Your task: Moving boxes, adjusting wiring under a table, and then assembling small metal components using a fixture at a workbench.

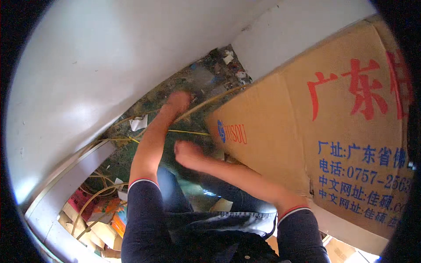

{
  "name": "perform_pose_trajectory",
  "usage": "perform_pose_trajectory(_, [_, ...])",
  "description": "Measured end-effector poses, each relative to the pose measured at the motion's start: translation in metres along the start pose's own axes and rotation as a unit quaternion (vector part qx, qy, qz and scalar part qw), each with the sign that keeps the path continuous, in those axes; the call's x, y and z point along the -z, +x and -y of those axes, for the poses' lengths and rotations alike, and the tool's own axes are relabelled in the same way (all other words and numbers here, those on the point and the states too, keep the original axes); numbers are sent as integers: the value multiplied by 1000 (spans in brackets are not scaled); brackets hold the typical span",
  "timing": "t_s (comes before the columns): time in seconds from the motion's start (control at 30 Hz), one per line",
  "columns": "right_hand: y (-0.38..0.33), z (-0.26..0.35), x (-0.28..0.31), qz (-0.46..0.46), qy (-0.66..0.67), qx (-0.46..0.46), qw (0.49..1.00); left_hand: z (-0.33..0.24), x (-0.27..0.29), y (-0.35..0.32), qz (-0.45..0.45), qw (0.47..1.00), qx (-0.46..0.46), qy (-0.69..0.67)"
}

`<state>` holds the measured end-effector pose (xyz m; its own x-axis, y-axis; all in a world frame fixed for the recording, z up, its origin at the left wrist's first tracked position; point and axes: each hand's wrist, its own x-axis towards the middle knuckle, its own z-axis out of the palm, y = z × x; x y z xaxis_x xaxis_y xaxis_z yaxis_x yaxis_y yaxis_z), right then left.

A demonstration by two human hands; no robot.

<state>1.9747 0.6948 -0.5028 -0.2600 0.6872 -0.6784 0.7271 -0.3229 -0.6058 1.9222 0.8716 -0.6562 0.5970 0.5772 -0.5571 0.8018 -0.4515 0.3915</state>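
My left hand (179,101) reaches forward over the dark, littered floor (153,109), and motion smears its fingers. A tan strip (215,99) runs from beside that wrist toward the large cardboard box (272,109) on the right. Nearer to me, my right hand (188,154) is closed like a fist, somewhat blurred; I cannot make out what is in it. A thin yellow strap (188,132) lies between the two hands and reaches the box's lower left corner. Past the left hand is a pale, blurred patch (201,75), too smeared to name.
A tall white panel (87,65) slopes along the left, and another white wall (294,35) rises behind the box. Paper scraps (139,123) and debris lie on the floor. At lower left, a white frame (70,179) borders looped tan strips (87,206) and cardboard pieces.
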Motion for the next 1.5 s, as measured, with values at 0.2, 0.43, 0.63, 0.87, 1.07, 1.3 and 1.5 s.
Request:
perform_pose_trajectory(0.2, [-72, 50, 46, 156, -115, 245, 950, -10, -4, 3, -73, 995, 32, -64])
perform_pose_trajectory(0.43, [-65, 63, 43, 116, -176, 308, 928, -23, 16, -16, -49, 998, 11, -33])
perform_pose_trajectory(0.63, [-74, 60, 50, 135, -181, 248, 942, 15, 27, -46, -176, 979, 63, -81])
perform_pose_trajectory(0.87, [-47, 58, 42, 147, -285, 279, 905, 84, -31, -98, -261, 922, 220, -182])
perform_pose_trajectory(1.07, [-43, 43, 59, 104, -269, 262, 921, 81, -36, -95, -255, 914, 238, -206])
perform_pose_trajectory(1.3, [-34, 11, 61, 4, -205, 234, 950, 11, -28, -123, -325, 883, 246, -233])
perform_pose_trajectory(1.5, [-65, 8, 66, -64, -99, 194, 974, -44, -62, -186, -328, 792, 399, -325])
